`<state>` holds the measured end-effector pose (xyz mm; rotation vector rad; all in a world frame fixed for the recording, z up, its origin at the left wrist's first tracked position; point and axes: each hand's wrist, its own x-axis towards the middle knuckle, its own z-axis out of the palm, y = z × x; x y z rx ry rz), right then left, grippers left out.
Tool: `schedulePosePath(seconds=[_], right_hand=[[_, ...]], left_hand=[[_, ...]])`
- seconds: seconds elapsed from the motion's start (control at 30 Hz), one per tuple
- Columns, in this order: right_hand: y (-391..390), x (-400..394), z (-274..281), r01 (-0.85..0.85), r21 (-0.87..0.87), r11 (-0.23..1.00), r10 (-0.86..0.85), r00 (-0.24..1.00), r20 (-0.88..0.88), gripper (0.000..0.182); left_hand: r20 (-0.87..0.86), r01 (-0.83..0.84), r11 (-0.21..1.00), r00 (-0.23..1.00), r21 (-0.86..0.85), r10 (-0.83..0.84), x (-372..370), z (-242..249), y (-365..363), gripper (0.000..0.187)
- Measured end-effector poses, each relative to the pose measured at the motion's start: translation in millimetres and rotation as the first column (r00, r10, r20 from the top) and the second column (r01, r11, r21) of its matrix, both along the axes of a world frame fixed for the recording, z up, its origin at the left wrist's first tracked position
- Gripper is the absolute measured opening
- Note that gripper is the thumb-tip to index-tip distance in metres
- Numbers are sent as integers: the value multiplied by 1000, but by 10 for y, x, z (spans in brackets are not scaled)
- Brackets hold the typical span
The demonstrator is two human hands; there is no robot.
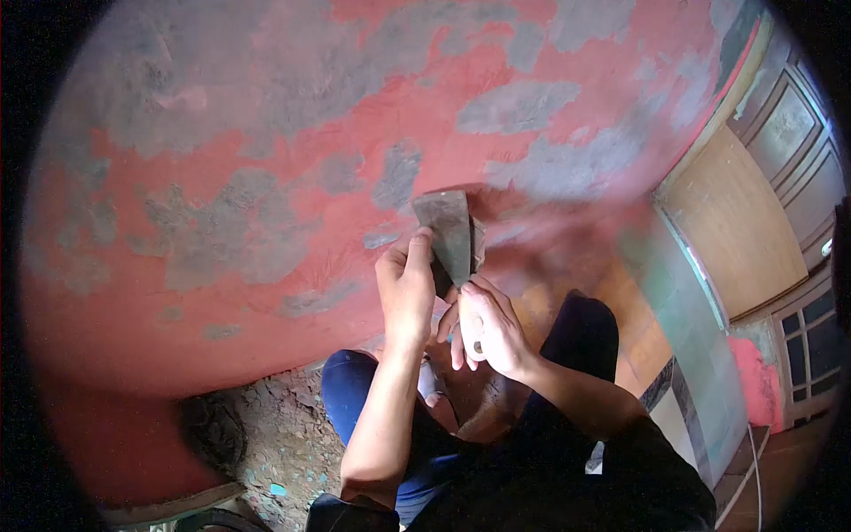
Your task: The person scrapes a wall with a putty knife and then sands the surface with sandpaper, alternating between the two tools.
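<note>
A scraper with a wide grey metal blade (450,232) and a pale handle is held up in front of the red and grey patched wall (355,115). My right hand (498,326) is closed around the handle, at the lower end of the blade. On the left, my left hand (408,284) grips a dark flat piece behind the blade, its thumb at the blade's left edge. Most of that piece is hidden by the blade and the fingers, so I cannot tell what it is.
Rough, broken ground (288,434) with rubble runs along the wall's foot at lower left. My bent knees (581,332) are below the hands. At right stand a wooden board (736,222) and a panelled door (784,124).
</note>
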<state>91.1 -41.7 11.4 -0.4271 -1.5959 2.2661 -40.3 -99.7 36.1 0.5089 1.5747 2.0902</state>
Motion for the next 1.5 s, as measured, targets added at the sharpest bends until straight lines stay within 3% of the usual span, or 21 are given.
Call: schedulePosePath(seconds=[0.07,0.13,0.17,0.2,0.27,0.3,0.33,0.4,0.43,0.47,0.53,0.7,0.77,0.9,0.97,1.07,1.2,1.27,1.5], right_hand=[[-133,2,84,-12,-13,1000,13,1000,27,36],[-234,-17,-29,9,-5,1000,-9,1000,-21,37],[-295,-39,-115,40,-22,999,-40,999,-4,37],[-366,-67,-111,44,-28,999,-44,999,-2,37],[-489,-88,-62,91,-152,984,-87,996,35,38],[-520,-100,-79,44,-233,971,-43,999,11,41],[-641,-148,-44,161,-315,935,-154,987,47,44],[-771,-229,-162,239,-351,905,-251,968,11,43],[-839,-256,-143,303,-350,886,-291,953,88,41],[-923,-325,-176,337,-407,849,-365,931,9,39],[-943,-303,-270,308,-359,881,-342,939,-36,39],[-797,-293,-422,350,-212,913,-372,925,-73,38],[-694,-257,-435,361,-173,916,-362,932,25,36],[-572,-256,-622,316,-100,944,-319,947,-22,35],[-587,-281,-580,365,47,930,-364,931,-38,34],[-581,-291,-547,323,-19,946,-323,945,-43,37],[-585,-300,-565,307,115,945,-310,951,12,40],[-597,-304,-490,313,94,945,-316,949,19,41],[-603,-347,-520,359,89,929,-358,933,-29,40]], left_hand=[[56,42,999,998,-19,-41,-2,32,-69,37],[-14,52,987,998,-149,-55,19,95,-115,34],[-141,-19,983,990,-183,-8,-4,16,-93,32],[-139,-14,982,990,-189,-13,-24,-27,-93,32],[-220,-44,978,976,-205,-2,-54,-63,-114,36],[-332,-88,952,943,-293,-15,-109,-16,-140,36],[-335,-92,952,942,-293,-12,-142,37,-162,36],[-576,-205,923,817,-327,-22,-181,210,-197,34],[-544,-152,930,837,-335,-59,-206,277,-196,31],[-540,-157,927,840,-341,-57,-240,296,-200,31],[-679,-119,861,671,-494,-297,-319,322,-196,31],[-583,-13,807,699,-591,-415,-374,178,-1,33],[-529,31,835,761,-549,-375,-375,20,50,38],[-472,-18,813,821,-582,-320,-363,-144,86,43],[-494,-82,873,848,-481,-193,-344,-136,101,47],[-558,-138,900,819,-415,-132,-308,-147,108,48],[-527,-162,895,845,-416,-92,-302,-114,119,43],[-507,-129,922,858,-365,-80,-291,-99,137,46],[-494,-112,899,861,-423,-125,-278,-17,150,44]])
